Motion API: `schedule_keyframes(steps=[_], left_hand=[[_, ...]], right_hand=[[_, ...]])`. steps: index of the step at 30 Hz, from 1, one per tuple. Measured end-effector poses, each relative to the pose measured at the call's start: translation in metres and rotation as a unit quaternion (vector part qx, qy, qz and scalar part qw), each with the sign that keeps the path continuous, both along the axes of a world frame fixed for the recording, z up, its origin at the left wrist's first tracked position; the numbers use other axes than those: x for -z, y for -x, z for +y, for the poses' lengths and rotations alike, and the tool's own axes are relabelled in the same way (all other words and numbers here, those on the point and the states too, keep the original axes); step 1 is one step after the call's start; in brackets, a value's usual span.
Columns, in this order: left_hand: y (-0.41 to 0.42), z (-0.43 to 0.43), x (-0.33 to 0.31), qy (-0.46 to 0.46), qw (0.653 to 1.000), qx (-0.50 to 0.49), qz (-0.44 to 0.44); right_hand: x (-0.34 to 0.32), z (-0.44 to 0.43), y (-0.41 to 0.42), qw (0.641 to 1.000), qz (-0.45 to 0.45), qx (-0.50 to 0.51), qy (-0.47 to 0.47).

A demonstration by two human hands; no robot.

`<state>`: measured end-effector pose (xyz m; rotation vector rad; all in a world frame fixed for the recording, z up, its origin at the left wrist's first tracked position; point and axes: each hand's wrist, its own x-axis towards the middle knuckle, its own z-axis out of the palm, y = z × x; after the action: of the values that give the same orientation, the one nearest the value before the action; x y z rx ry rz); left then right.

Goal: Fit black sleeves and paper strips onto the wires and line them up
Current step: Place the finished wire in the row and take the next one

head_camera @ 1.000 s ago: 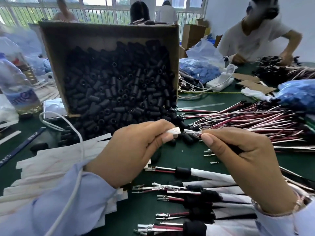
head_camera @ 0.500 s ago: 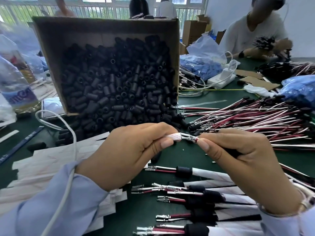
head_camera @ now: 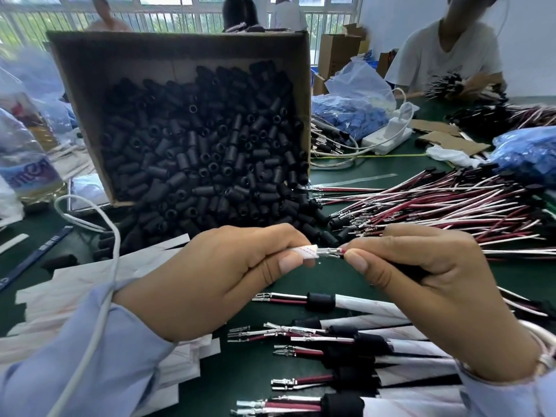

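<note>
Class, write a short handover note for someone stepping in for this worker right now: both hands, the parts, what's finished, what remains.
Left hand: fingers pinch a paper strip near its end.
Right hand: fingers pinch a wire pair, with its terminals at the strip's end.
Parts: black sleeves in the tilted box; bare wires piled on the right; spare strips on the left.
Done: several fitted wires lined up in front.
Left: feed this pair into the strip, lay it in the row, then work through the pile.
</note>
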<state>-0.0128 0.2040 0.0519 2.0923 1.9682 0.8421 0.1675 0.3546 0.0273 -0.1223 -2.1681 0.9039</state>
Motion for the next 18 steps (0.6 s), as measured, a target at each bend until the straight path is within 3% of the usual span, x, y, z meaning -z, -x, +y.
schedule_keyframes(steps=[6,10,18], left_hand=[[0.003,0.000,-0.002,-0.029,0.999,-0.007,-0.018],[-0.005,0.001,-0.003,-0.042,0.998,0.006,-0.051],[-0.008,-0.001,-0.001,-0.048,0.998,0.011,-0.038]], right_hand=[[-0.007,-0.002,-0.005,0.999,0.046,0.002,0.014],[-0.005,-0.006,-0.001,0.999,0.032,0.001,0.004],[-0.001,-0.006,0.000,1.000,0.023,0.001,0.011]])
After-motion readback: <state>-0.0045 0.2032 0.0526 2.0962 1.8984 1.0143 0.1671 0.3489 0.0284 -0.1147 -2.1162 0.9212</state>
